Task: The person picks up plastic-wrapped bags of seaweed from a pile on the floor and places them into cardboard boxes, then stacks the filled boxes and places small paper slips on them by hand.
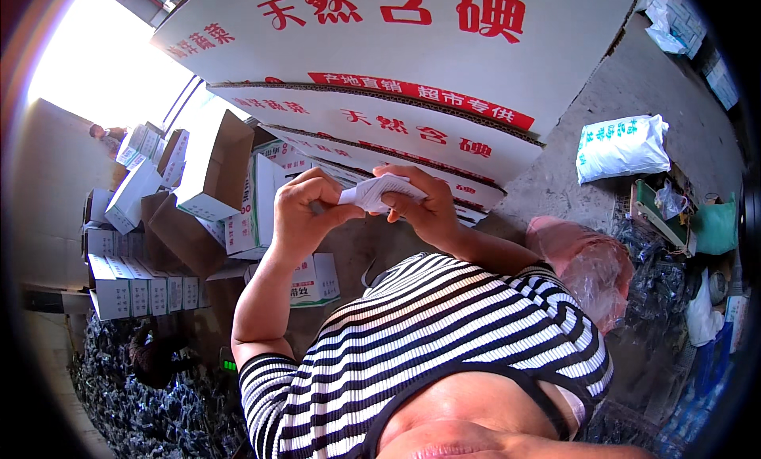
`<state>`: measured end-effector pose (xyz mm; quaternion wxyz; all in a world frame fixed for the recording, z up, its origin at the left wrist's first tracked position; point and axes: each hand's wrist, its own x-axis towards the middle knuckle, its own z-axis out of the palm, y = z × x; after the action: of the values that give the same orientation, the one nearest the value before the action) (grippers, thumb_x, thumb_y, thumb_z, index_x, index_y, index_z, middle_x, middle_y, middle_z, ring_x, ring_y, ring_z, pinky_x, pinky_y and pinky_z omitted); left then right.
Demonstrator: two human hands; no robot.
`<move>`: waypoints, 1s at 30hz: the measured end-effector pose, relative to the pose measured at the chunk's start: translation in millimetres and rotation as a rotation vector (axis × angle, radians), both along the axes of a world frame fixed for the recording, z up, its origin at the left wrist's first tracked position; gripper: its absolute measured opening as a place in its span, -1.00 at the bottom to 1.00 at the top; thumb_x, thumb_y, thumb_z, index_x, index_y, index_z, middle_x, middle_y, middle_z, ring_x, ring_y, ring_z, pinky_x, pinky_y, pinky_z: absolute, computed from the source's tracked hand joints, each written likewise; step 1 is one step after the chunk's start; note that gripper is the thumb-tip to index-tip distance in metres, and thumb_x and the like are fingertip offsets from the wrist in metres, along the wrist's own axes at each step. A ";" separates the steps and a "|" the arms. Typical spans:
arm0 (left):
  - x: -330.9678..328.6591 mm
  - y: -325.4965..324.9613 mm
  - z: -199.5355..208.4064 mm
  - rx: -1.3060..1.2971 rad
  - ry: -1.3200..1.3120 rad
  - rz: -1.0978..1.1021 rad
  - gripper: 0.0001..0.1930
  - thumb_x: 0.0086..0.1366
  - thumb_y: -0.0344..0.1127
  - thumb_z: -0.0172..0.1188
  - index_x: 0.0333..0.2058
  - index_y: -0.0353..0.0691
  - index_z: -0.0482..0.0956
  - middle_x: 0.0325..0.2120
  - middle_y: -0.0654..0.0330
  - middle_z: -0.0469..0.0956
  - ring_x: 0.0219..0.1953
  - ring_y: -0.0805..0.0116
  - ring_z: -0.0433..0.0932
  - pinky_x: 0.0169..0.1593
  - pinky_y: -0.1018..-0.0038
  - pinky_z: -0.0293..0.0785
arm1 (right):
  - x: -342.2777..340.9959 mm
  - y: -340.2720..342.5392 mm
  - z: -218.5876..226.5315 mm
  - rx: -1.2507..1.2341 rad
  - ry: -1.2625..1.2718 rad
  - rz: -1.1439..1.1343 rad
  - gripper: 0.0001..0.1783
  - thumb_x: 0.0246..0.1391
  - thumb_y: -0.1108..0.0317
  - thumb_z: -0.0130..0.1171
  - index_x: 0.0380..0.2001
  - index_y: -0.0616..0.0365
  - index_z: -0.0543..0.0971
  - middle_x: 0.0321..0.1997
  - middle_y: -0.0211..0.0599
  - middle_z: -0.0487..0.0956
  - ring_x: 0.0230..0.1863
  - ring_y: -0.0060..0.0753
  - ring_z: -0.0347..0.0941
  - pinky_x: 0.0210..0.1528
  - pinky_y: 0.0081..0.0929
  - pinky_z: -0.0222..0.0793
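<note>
A small white bundle of printed paper slips, folded or stacked, is held up before my chest. My right hand is closed around its right end, with the thumb over the top. At the other end, my left hand pinches the paper's edge between thumb and fingers. Just beyond both hands rises a stack of large white cardboard sheets or flattened cartons with red lettering. Whether the slips are loose or joined cannot be made out.
Open and closed white cartons are piled at the left. Below them lies a heap of dark glossy packets. To the right are a full white sack, a pink plastic bag and a green container. Another person is far left.
</note>
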<state>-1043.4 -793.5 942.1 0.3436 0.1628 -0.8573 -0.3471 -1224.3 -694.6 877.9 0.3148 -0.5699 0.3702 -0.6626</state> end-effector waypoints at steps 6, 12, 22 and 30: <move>-5.8 -23.1 -3.8 -0.104 0.012 0.255 -0.80 -0.12 -0.48 0.45 -0.58 -0.28 0.53 -0.55 0.30 0.43 -0.55 0.54 0.44 -0.54 0.60 0.33 | -13.5 -0.5 -26.4 0.089 -0.121 -0.092 -0.65 0.15 0.44 0.10 0.03 0.15 0.44 -0.17 -0.11 0.59 -0.30 -0.44 0.60 -0.45 -0.70 0.49; -36.9 -51.5 -38.4 -0.362 0.014 0.349 -0.83 -0.05 -0.49 0.37 -0.42 -0.18 0.63 -0.45 0.22 0.44 -0.49 0.39 0.52 -0.46 0.52 0.44 | -11.0 7.4 -42.8 0.206 -0.060 -0.024 -0.67 0.15 0.47 0.08 0.01 0.17 0.45 -0.13 -0.12 0.58 -0.29 -0.42 0.60 -0.45 -0.68 0.49; -49.5 -55.4 -64.8 -0.481 0.155 0.366 -0.71 -0.05 -0.65 0.24 -0.34 -0.14 0.67 -0.38 0.21 0.45 -0.42 0.42 0.52 -0.44 0.53 0.43 | -26.0 5.8 -52.2 0.273 -0.015 -0.014 -0.65 0.14 0.45 0.10 0.03 0.14 0.46 -0.08 -0.06 0.57 -0.30 -0.43 0.61 -0.44 -0.70 0.47; -43.8 -63.4 -66.8 -0.466 -0.015 0.284 -0.74 -0.02 -0.57 0.32 -0.31 -0.15 0.61 -0.28 0.16 0.47 -0.44 0.37 0.55 -0.38 0.47 0.50 | -46.4 12.6 0.2 -0.186 0.424 -0.122 -0.77 0.03 0.52 0.20 -0.20 0.14 0.50 -0.19 -0.17 0.60 -0.23 -0.26 0.59 -0.28 -0.46 0.50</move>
<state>-1087.3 -857.0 875.3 0.4106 0.2006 -0.8852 -0.0873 -1270.7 -682.0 878.1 0.1354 -0.6994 0.3991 -0.5773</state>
